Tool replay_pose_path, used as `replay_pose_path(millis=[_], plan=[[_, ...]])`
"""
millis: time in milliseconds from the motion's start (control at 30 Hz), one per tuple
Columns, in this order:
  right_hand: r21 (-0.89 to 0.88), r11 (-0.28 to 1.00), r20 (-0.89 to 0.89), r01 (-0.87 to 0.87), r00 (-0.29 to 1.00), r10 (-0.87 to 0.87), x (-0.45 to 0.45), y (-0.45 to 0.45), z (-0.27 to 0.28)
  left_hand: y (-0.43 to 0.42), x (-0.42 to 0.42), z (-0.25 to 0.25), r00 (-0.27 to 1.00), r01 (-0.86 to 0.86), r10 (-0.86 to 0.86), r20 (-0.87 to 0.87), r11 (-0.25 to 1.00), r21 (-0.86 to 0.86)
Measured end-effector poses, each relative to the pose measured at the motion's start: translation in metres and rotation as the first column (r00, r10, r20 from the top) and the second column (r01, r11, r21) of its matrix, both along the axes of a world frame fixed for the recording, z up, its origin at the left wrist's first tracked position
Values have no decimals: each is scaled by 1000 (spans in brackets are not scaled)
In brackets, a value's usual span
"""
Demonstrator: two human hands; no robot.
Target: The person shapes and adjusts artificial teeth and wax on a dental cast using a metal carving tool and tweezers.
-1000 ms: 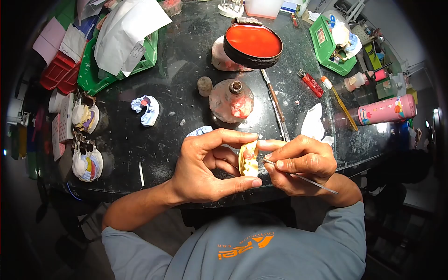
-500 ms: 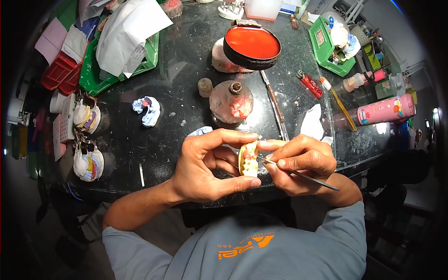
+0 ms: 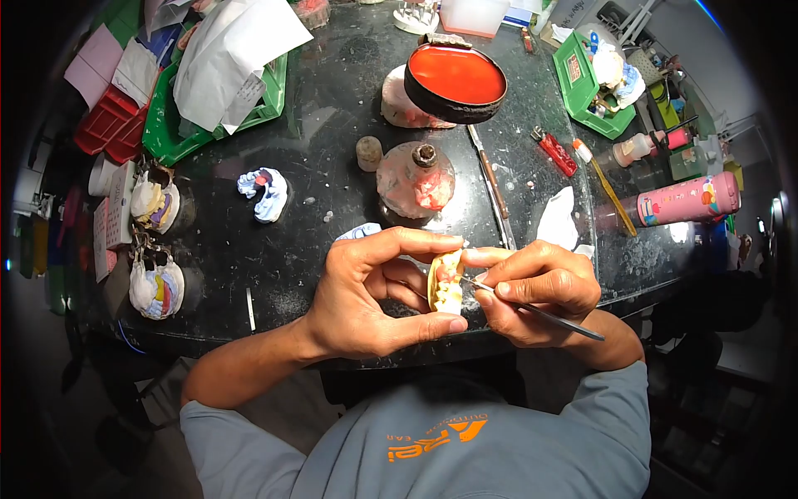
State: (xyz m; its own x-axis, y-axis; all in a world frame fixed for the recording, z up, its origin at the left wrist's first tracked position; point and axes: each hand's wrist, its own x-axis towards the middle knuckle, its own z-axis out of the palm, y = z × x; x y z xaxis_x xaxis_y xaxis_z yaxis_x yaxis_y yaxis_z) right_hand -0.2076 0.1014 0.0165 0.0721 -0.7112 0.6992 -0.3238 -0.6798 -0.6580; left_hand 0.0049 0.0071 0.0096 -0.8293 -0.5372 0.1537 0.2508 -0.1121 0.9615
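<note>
A yellowish dental model (image 3: 446, 287) with teeth and a pinkish patch is gripped at its two ends by my left hand (image 3: 366, 295), thumb below and fingers above. My right hand (image 3: 540, 291) holds a slim metal carving instrument (image 3: 559, 321) like a pen, its tip at the toothed side of the model. I cannot tell whether the tip touches. The right index or another finger reaches close to the model's upper end. Behind my hands stands a glass spirit burner (image 3: 416, 179) smeared with pink wax.
A tin of red wax (image 3: 457, 75) sits at the back. A brown-handled knife (image 3: 488, 179), red lighter (image 3: 554, 152), yellow brush (image 3: 611, 187) and pink bottle (image 3: 686, 200) lie to the right. Leftward are a blue-white model (image 3: 268, 198), articulated models (image 3: 158, 287) and a green bin (image 3: 162, 137).
The whole view has shifted very slightly. Both hands keep the same grip, with the instrument's tip still at the model.
</note>
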Motion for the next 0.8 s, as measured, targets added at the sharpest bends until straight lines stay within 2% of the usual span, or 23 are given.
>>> replay_pose_path(millis=[800], plan=[[22, 999, -57, -25, 998, 26, -4, 0, 4, -1, 0, 1, 1000, -6, 6, -3, 1000, 13]])
